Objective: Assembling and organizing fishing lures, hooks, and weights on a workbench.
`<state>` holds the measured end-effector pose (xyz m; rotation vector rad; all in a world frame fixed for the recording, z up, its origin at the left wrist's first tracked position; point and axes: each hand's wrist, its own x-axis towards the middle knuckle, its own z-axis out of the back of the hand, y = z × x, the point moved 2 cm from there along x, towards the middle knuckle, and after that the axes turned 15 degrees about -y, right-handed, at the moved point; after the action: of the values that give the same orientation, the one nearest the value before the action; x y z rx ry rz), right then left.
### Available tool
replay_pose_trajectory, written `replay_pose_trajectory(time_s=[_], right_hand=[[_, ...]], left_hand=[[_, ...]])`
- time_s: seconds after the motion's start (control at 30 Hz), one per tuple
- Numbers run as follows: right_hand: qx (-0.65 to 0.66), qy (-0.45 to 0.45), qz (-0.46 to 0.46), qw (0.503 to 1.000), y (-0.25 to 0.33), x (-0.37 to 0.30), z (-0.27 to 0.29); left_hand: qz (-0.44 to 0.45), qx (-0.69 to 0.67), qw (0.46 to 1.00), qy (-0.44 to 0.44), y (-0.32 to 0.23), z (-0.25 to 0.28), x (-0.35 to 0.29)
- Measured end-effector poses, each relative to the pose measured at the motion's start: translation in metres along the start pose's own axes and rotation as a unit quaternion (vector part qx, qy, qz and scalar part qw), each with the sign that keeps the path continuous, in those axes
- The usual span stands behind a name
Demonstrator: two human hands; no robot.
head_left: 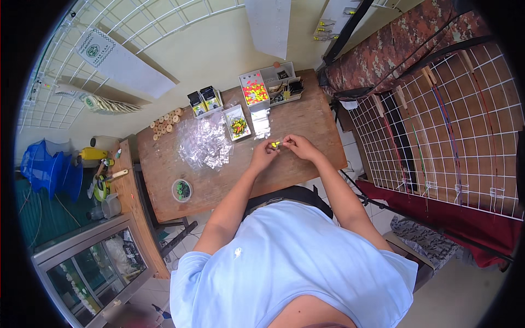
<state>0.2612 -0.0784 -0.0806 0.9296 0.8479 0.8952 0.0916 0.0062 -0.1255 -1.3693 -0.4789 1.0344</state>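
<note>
Above the near part of the wooden table, my two hands meet close together. My left hand [264, 155] pinches a small bright yellow fishing float [275, 144] at its fingertips. Just to the right, the fingers of my right hand [299, 147] are pinched together beside the float; whatever they hold is too small to make out. Beyond the hands lie silvery plastic packets [261, 124]. A white box [268, 100] of orange and yellow floats stands behind them. Left of it, a white tray [247, 134] holds yellow, red and dark slender pieces.
Clear plastic bags [202, 143] are heaped on the table [298, 169]. Wooden spools [164, 123], a box of dark packets [206, 104] and a divided bin [295, 95] stand along the back. A round tub [181, 190] of green pieces sits front left. A wire rack [437, 136] rises at right.
</note>
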Motion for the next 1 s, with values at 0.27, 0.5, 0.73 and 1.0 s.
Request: replay_pose_trajectory(time_s=[0.27,0.5,0.73,1.0], right_hand=[[-0.034,0.012,0.029,0.999,0.003,-0.001,0.002],[-0.023,0.012,0.025,0.999,0.004,-0.004,-0.004],[0.0,-0.03,0.027,0.999,0.002,-0.001,-0.005],[0.024,-0.005,0.039,0.999,0.0,0.009,-0.007]], left_hand=[[0.075,-0.125,0.989,0.001,0.001,0.009,-0.007],[0.062,-0.095,0.994,-0.001,0.002,0.016,-0.014],[0.011,-0.002,1.0,0.028,0.002,0.014,-0.017],[-0.023,-0.034,0.999,-0.034,0.007,0.009,0.0]])
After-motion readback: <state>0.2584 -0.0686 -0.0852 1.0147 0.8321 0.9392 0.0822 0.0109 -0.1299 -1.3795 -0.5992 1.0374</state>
